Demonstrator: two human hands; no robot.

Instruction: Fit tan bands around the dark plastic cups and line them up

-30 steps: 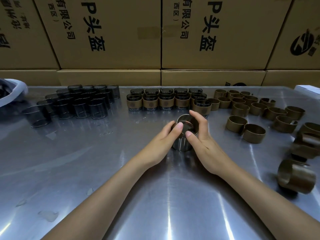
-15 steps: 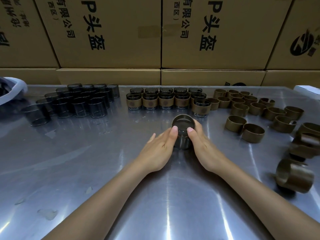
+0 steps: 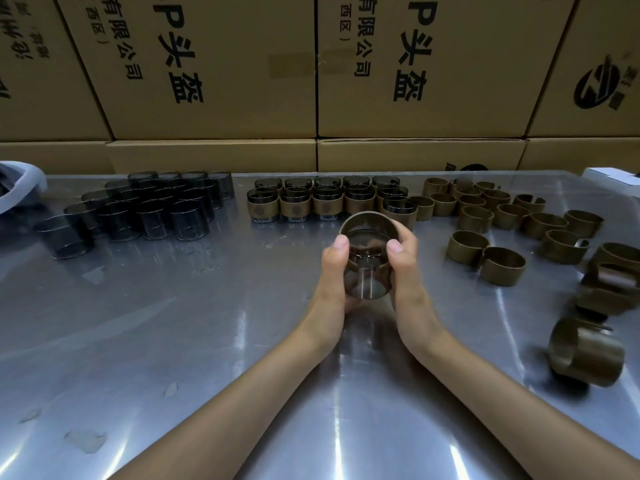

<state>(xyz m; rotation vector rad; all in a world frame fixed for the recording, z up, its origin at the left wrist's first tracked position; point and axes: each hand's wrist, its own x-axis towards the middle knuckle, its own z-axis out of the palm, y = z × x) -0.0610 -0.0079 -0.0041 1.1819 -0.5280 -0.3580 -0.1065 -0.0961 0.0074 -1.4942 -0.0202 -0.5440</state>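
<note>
Both hands are now lifting the cup (image 3: 366, 268) off the surface (image 3: 207, 341), left hand (image 3: 330, 282) and right hand (image 3: 405, 275) gripping it, its band (image 3: 367, 220) riding near the rim. Banded cups (image 3: 325, 202) are standing at 12 o'clock; bare cups (image 3: 152, 209) are waiting at 10, loose bands (image 3: 519, 230) at 2.

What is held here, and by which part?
Both hands, left and right, grip a dark cup by its sides, thumbs at the rim.

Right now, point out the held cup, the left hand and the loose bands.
Held cup (image 3: 367, 271), head view, front wall.
Left hand (image 3: 330, 271), head view, back of hand.
Loose bands (image 3: 502, 266), head view, one band's outer wall.
</note>
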